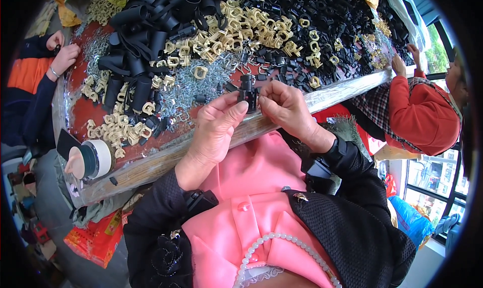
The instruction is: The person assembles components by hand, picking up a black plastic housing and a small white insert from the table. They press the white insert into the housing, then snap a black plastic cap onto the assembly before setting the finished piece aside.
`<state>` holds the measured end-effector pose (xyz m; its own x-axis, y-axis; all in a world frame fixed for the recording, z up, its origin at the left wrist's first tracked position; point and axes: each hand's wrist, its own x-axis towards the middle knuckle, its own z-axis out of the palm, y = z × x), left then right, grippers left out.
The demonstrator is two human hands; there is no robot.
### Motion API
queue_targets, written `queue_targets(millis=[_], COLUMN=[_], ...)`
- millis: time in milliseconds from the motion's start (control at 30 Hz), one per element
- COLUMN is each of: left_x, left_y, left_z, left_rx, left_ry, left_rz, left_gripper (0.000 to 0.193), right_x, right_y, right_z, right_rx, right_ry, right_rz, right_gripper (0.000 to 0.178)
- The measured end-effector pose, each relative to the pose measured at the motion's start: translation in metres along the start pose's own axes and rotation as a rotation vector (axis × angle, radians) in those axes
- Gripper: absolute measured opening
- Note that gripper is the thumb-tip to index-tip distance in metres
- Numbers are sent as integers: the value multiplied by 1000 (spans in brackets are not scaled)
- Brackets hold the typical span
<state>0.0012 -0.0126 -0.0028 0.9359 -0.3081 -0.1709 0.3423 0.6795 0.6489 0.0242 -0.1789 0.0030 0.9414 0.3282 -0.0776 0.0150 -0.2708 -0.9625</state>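
Note:
A small black plastic fitting (246, 93), with a narrower top, is held upright near the table's front edge. My left hand (217, 127) grips it between thumb and fingers from the left side. Close against its right side, my right hand (287, 108) is closed in a pinch, and whatever lies between those fingertips is too small or hidden to make out. Just beyond the fitting lie small metal hooks and pins (188, 81), cream-coloured ring-shaped parts (200, 72) and small black pieces (292, 70).
Heaps of cream parts (241, 23), black tubes (143, 46) and black pieces (322, 16) cover the red table. A wooden rail (151, 164) edges it. Tape rolls (95, 158) stand at the left corner. Co-workers' hands (63, 59) work at the left and hands (405, 64) at the right.

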Motion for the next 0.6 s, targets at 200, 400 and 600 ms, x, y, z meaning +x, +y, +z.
queue_targets(millis=[200, 400, 600], left_x=[-1, -2, -3], left_y=[1, 1, 6], left_z=[-6, -7, -9], left_rx=[-149, -112, -126], left_ry=[-37, -24, 24], left_rz=[-33, -79, -190], left_gripper=[16, 21, 20], right_x=[1, 3, -1], right_y=[-19, -19, -24], right_z=[-7, -13, -18], right_rx=[273, 120, -1], right_ry=[-158, -231, -160], right_rz=[165, 45, -86], right_gripper=[11, 11, 9])
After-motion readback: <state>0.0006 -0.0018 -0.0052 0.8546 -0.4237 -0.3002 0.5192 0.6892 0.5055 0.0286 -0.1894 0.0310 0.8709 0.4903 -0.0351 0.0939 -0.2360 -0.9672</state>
